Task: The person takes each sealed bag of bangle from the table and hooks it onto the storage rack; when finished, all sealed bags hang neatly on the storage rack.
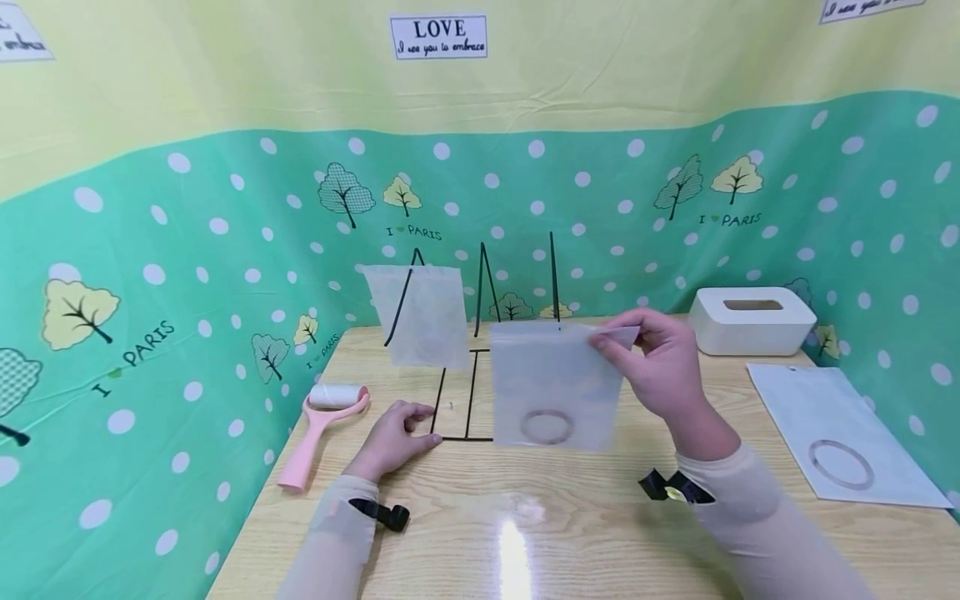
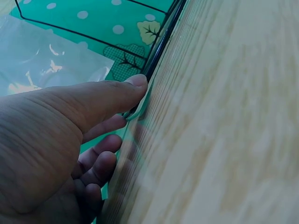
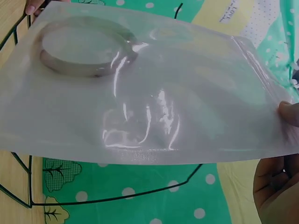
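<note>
My right hand [image 1: 663,367] pinches the top right corner of a translucent plastic bag [image 1: 555,375]. Low inside the bag, a pale brownish bangle-like ring [image 3: 70,69] shows through. In the head view the bag's top edge, with a small hole, overlaps the lower end of the right prong on a black wire rack [image 1: 468,408]. At the rack's front left corner, on the table, my left hand [image 1: 393,437] grips the base wire between thumb and index finger. A second translucent bag [image 1: 442,317] hangs from the rack's left prong, and the middle prong [image 1: 480,292] carries nothing.
Left of the rack lies a pink-handled lint roller [image 1: 311,433]. A white tissue box [image 1: 712,329] stands at the back right. In front of it, another pale bag [image 1: 795,417] with a ring inside lies flat. A patterned green cloth [image 1: 225,275] surrounds the wooden table [image 1: 435,525].
</note>
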Demonstrator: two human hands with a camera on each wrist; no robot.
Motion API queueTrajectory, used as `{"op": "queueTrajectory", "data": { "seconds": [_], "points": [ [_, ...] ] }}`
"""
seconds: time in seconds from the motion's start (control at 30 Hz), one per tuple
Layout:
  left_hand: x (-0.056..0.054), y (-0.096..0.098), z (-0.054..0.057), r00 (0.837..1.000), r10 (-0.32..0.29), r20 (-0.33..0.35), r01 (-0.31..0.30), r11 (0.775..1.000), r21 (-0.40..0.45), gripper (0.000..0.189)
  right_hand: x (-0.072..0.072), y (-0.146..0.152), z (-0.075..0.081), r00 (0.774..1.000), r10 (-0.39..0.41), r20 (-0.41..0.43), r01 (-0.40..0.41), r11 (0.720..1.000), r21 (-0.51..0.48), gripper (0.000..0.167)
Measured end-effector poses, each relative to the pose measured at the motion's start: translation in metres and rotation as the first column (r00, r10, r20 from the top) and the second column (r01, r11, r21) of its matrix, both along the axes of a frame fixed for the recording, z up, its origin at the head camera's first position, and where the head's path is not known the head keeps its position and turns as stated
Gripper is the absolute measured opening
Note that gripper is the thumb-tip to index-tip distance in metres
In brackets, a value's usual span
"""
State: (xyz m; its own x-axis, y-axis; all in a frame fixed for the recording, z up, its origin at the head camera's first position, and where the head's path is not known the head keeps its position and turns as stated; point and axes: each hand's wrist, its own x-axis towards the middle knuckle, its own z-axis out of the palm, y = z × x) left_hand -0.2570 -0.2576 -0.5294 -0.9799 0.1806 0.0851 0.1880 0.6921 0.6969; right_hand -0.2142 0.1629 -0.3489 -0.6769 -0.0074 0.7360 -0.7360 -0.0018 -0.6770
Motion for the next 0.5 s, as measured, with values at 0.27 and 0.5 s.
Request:
{"op": "queueTrajectory", "data": {
  "seconds": [0.27,0.5],
  "points": [
    [0.001,0.0,0.002,1.0,-0.007,-0.016,0.007,1.0,-0.004,0.05,-0.004,-0.011,-0.006,0.999,-0.028,0.022,0.028,1.0,0.015,0.013],
    [0.001,0.001,0.003,1.0,-0.006,-0.008,0.006,1.0,-0.005,0.05,-0.006,-0.019,-0.007,0.998,-0.027,0.054,0.026,0.999,0.02,0.012]
  ]
}}
